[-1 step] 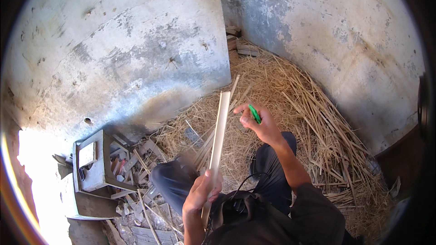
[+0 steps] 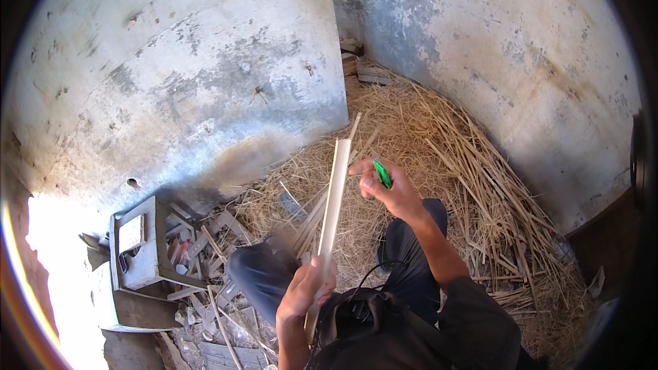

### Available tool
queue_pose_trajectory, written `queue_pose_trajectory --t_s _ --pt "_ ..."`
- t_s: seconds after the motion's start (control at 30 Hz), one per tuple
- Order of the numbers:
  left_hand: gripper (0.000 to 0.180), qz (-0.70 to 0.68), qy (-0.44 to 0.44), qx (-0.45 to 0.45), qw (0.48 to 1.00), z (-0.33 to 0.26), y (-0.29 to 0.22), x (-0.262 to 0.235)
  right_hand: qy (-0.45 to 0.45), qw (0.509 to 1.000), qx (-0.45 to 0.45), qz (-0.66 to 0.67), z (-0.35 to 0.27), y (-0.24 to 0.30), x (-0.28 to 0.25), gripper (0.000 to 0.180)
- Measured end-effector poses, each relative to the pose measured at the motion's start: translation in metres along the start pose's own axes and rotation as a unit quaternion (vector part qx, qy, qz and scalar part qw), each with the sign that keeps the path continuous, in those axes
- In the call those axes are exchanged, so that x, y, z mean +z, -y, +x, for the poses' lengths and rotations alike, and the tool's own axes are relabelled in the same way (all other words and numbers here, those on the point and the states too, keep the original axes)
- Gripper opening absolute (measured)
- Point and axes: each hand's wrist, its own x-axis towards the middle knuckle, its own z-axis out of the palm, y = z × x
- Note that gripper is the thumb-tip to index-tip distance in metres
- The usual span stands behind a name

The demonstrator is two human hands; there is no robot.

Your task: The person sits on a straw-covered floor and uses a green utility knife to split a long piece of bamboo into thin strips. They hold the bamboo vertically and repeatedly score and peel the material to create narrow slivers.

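Observation:
My left hand (image 2: 307,289) is wrapped round the lower part of a long, pale, hollowed strip (image 2: 334,202), which looks like split cane or bamboo. The strip stands tilted away from me, its far end leaning slightly right. To the right of its upper half is my right hand (image 2: 389,190), holding a small green-handled tool (image 2: 382,174) against the palm. The tool's working end is hidden, so its kind cannot be told. My right index finger stretches toward the strip's edge; whether it touches is unclear.
Loose straw (image 2: 391,109) covers the floor ahead, with long dry stalks (image 2: 486,199) piled along the right wall. A broken wooden frame (image 2: 159,247) stands at left, among scraps of wood and rubble. A pale panel (image 2: 274,62) and peeling walls (image 2: 521,62) enclose the corner.
The strip's far end has shifted slightly right. My right hand has moved slightly left, its index finger now closer to the strip. My left grip looks the same.

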Motion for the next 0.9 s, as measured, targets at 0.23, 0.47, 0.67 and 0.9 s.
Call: queue_pose_trajectory --t_s 0.23,0.47,0.67,0.9 --pt "0.049 0.035 0.001 0.002 0.999 0.004 0.005 0.004 -0.041 0.997 0.023 0.054 -0.002 -0.016 0.017 0.025" --pt "0.042 0.150 0.051 0.051 0.986 0.000 0.023 -0.017 -0.123 0.991 0.002 0.053 0.005 -0.008 0.010 0.023" --pt "0.041 0.260 0.076 -0.018 0.962 -0.016 0.031 -0.031 -0.192 0.975 -0.029 0.112 0.015 -0.009 -0.013 0.022" --pt "0.040 0.100 -0.027 -0.020 0.994 -0.017 0.038 -0.028 -0.190 0.975 -0.059 0.098 0.009 0.006 -0.011 0.033"
